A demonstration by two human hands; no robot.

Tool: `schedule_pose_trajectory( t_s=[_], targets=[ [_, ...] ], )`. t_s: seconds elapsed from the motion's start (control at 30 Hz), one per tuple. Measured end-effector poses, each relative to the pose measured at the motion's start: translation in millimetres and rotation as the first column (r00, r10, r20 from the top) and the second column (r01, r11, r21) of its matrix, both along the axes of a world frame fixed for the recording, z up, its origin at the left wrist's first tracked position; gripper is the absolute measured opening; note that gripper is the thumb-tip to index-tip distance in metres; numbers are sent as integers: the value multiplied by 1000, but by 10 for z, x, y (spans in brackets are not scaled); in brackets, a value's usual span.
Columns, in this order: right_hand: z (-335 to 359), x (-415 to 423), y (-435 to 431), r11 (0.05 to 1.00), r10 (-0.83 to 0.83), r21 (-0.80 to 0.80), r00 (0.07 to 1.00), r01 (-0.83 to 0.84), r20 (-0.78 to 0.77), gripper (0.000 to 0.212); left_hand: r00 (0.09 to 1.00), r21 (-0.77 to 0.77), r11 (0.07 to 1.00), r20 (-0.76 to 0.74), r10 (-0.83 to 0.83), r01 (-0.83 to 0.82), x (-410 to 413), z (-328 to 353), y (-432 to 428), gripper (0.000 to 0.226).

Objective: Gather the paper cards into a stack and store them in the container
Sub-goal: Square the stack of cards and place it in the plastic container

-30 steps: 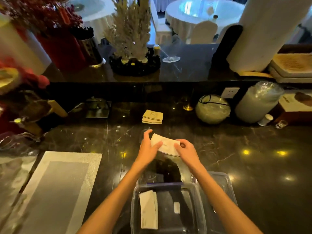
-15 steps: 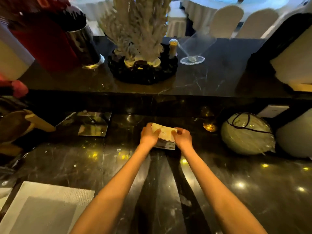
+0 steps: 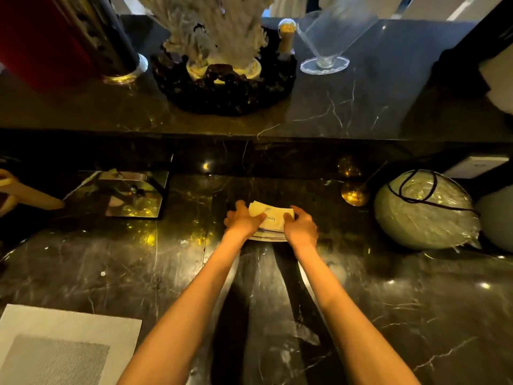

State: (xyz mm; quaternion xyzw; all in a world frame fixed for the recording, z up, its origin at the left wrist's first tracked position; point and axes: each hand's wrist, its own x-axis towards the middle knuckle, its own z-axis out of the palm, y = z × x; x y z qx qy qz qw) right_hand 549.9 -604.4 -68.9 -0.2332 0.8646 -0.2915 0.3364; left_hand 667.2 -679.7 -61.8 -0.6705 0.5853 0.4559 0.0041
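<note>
A stack of cream paper cards (image 3: pixel 271 220) lies on the dark marble counter (image 3: pixel 388 301) near its back wall. The top card carries small printed lettering. My left hand (image 3: pixel 242 221) presses against the stack's left side, fingers curled over its edge. My right hand (image 3: pixel 301 226) clasps the right side. Both hands squeeze the cards together between them. The clear plastic container is out of view.
A mirrored metal holder (image 3: pixel 122 194) stands at the left. At the right sits a round wrapped ball with a black cord (image 3: pixel 424 208), with a brass piece (image 3: pixel 354 194) beside it. A woven grey placemat (image 3: pixel 63 345) lies bottom left. The raised ledge holds a coral ornament (image 3: pixel 222 59).
The loose card I held over the container has been carried forward and laid on the far stack. The view has moved closer, the container has dropped out of sight, and both hands now clasp the stack.
</note>
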Motion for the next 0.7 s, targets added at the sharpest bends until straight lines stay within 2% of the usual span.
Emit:
schedule_pose_trajectory(
  t_s=[0.1,0.2,0.33,0.43,0.53,0.63,0.7],
  targets=[
    [43,-8,43,1000,17,19,999,-18,39,45,984,81,987,-97,148,-140,60,-8,4,74],
    [67,-27,186,994,77,-82,987,-66,143,40,989,108,990,-109,103,-91,141,-16,123,64],
    [101,76,567,969,135,-221,987,-113,90,43,963,-109,988,-260,76,-107,242,50,556,55],
    [110,185,817,913,150,-387,988,-128,27,49,932,-328,938,-362,-14,-113,320,90,928,56],
    [133,247,889,822,216,-503,963,-267,-159,67,887,-501,861,-434,-160,-90,350,66,1127,61],
    [47,290,874,794,244,-488,925,-363,-291,70,894,-559,826,-405,-192,-76,345,30,1143,57],
    [-77,330,908,818,250,-449,924,-361,-289,67,909,-534,845,-368,-194,-36,319,-25,1137,54]
  ],
)
